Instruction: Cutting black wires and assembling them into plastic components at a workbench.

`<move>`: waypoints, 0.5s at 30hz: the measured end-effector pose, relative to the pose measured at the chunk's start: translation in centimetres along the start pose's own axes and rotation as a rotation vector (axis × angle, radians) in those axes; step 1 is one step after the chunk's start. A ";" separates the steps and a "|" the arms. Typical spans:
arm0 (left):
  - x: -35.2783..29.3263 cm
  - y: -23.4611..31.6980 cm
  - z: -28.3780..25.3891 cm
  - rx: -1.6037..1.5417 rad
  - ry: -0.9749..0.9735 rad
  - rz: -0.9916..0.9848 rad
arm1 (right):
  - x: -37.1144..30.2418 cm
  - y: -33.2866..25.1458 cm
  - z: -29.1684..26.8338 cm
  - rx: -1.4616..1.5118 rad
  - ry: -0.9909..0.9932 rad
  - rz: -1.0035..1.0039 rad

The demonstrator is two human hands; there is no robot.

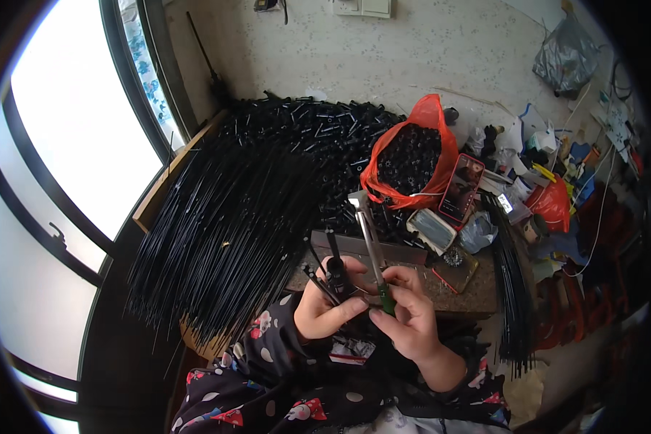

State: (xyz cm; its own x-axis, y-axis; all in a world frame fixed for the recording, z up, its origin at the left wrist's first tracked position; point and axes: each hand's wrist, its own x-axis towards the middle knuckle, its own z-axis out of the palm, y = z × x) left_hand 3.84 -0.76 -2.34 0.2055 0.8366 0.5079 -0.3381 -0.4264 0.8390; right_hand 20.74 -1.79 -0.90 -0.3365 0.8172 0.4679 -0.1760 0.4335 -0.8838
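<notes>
Here the left hand (317, 312) is gripping a black plastic tube-shaped piece (335, 273) and several thin black rods (310, 273), just short of the bench (484, 288). The right hand (414, 318) is clamping the green handle (388, 299) of a slim silver metal tool (372, 246); its long shaft is leaning forward and slightly left, and the black piece is sitting left of it.

This is apparently a home room serving as a small workshop: patterned wallpaper (448, 54), a wall switch (376, 7) and a blue-flowered curtain (152, 88) look domestic, while thin black rods (217, 239), short black tubes (304, 121) and a red plastic bag (428, 111) of small black parts (410, 158) crowd the worktop (476, 295), and a green-handled hand tool (372, 244) is held there.
</notes>
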 end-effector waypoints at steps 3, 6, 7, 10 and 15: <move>-0.1 1.0 0.4 -0.118 0.077 -0.034 | 0.6 0.8 0.9 0.124 0.049 -0.034; -0.4 0.7 0.2 0.027 -0.004 -0.078 | 0.9 0.6 0.8 0.077 0.028 -0.074; -0.3 0.6 0.2 0.027 -0.003 -0.082 | 0.9 0.7 0.7 0.075 0.008 -0.040; -0.1 0.4 0.3 0.034 -0.056 -0.045 | 1.0 0.7 0.8 0.122 -0.003 0.014; -0.5 0.3 0.7 0.232 0.087 -0.114 | 1.1 0.4 0.9 0.176 0.032 0.024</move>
State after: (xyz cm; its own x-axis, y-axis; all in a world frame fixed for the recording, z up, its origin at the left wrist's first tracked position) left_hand 4.31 -1.58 -2.20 0.1473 0.9058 0.3974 -0.0960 -0.3868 0.9172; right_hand 19.53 -1.08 -0.71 -0.3139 0.8394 0.4436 -0.3283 0.3425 -0.8803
